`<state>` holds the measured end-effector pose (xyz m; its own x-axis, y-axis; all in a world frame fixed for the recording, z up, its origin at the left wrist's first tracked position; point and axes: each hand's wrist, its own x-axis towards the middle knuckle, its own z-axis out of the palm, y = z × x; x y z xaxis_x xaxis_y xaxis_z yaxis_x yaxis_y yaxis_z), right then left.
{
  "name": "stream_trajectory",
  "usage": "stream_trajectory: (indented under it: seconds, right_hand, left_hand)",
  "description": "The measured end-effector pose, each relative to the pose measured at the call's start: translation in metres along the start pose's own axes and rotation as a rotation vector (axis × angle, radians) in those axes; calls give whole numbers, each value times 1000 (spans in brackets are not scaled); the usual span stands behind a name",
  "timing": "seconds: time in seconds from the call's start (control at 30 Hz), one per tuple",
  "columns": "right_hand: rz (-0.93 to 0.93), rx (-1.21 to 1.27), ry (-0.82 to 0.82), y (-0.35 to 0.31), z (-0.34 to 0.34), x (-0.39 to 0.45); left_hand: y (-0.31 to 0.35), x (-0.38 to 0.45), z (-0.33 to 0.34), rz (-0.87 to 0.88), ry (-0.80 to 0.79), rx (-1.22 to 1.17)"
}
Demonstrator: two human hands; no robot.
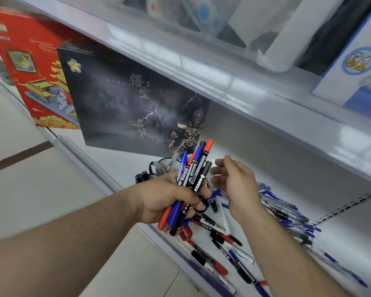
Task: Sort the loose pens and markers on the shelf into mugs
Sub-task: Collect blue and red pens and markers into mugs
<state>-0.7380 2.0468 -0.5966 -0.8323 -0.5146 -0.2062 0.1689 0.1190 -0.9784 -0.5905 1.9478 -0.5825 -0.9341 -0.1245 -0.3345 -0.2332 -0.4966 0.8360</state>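
While the left hand (169,198) grips a bundle of slim plastic markers (193,168), red, blue and black caps fanned upward, the right hand (234,181) hovers beside it, fingers relaxed; loose pens (223,239) litter the glossy white shelf (341,236) below.

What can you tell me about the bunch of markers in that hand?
The bunch of markers is gripped in the left hand, fingers curled round the middle. They look plastic, mostly with dark, printed barrels. Caps poke out both ends: red, blue and black on top, and red, blue and dark ones below the fist. The bunch tilts a little, tops pointing up toward the back of the shelf. Only the left hand touches it; the right hand is close beside the tops, open.
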Motion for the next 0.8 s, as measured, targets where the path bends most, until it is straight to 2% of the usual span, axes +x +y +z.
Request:
stream_trajectory:
  seconds: [0.07,0.17,0.37,0.6,0.67,0.8]
  right_hand:
    - [3,8,-158,-13,-15,-38]
    - [-73,-152,-317,-24,-28,-80]
    - [-101,-208,-155,-32,-47,-117]
    - [-73,-7,172,-37,-65,-125]
    - [-61,51,190,-37,-68,-126]
    - [-13,38,74,-40,-69,-134]
  left_hand:
    - [1,-3,13,-41,-56,34]
    - [3,-8,33,-81,-128,121]
    - [-3,-16,70,-95,-253,129]
    - [-13,-20,90,-181,-245,107]
    - [-17,-20,93,-181,-269,142]
    - [-20,-19,97,-181,-267,183]
